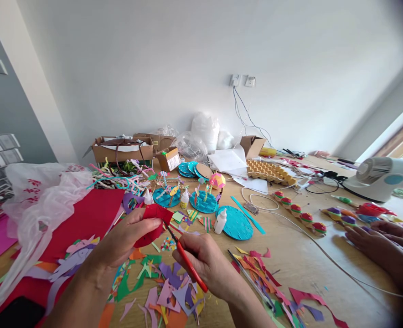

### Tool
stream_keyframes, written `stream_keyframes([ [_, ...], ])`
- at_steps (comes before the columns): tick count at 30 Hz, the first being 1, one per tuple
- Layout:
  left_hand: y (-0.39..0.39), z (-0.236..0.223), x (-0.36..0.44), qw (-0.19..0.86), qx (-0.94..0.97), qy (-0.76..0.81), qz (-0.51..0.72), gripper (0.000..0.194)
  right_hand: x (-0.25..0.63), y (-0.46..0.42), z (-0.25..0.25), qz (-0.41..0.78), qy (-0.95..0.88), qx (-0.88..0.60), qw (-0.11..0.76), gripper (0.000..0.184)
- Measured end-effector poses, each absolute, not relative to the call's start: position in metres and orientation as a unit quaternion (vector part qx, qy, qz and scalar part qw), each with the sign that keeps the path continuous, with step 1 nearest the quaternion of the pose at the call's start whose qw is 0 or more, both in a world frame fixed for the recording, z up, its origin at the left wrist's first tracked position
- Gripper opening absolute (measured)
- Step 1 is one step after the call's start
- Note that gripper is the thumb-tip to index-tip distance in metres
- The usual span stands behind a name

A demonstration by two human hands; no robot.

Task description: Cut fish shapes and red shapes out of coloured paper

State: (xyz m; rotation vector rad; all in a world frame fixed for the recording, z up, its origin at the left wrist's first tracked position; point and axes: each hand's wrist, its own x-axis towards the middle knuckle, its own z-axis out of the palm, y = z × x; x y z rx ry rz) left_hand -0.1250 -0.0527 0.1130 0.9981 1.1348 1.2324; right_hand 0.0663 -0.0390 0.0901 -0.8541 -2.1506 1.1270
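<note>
My left hand (pixel 128 234) pinches a piece of red paper (pixel 155 216), thumb on top, above the middle front of the table. In my right hand (pixel 204 259) is a pair of scissors (pixel 191 266) with red handles, its dark blades pointing up and left against the paper's right edge. Paper scraps (pixel 169 289) in purple, pink, green and orange lie under both hands. Just beyond them are small patterned paper fish (pixel 206 223), a white glue bottle (pixel 220 222) and a round blue disc (pixel 237 223).
Another person's hands (pixel 375 241) rest at the right edge near painted egg-carton pieces (pixel 300 212). A white fan (pixel 382 180) stands behind them. A white cable (pixel 319 241) crosses the table. Left are red sheets (pixel 95 214), a plastic bag (pixel 47 196) and a black phone (pixel 20 313).
</note>
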Motion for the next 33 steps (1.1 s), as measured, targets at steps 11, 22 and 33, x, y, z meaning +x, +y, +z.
stream_keyframes([
  [11,-0.046,0.095,-0.135,0.475,0.433,0.493,0.587,0.014,0.066,-0.037,0.090,0.470,-0.777,-0.313,0.280,0.034],
  [22,-0.044,0.105,-0.109,0.529,0.423,0.410,0.611,0.013,0.047,-0.039,0.069,0.676,-0.609,-0.250,0.332,0.058],
  [33,-0.048,0.103,-0.101,0.488,0.374,0.492,0.616,0.022,0.039,-0.041,0.058,0.715,-0.558,-0.198,0.371,0.055],
])
